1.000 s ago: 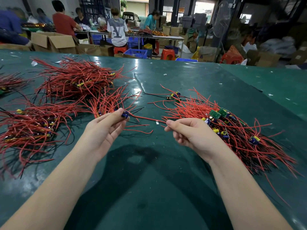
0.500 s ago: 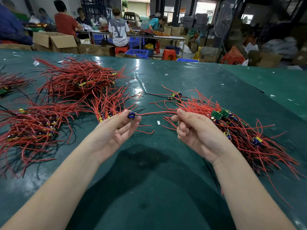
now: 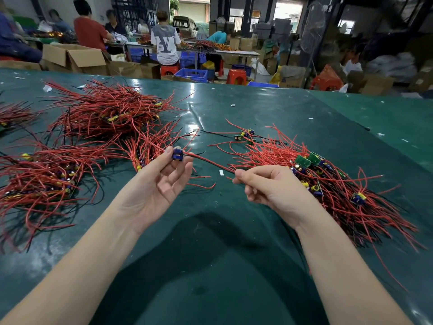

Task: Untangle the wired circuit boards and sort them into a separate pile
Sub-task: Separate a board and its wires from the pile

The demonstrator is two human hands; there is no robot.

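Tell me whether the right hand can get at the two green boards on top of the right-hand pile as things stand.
Probably yes, once freed. The right hand pinches a red wire running to the board held by the left hand. The green boards lie exposed atop the pile, just beyond its knuckles, nothing covering them.

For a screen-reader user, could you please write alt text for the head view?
Over a green table, the left hand pinches a small blue board while the right hand pinches its red wire, stretched between them. A tangled pile lies to the right, sorted piles to the left.
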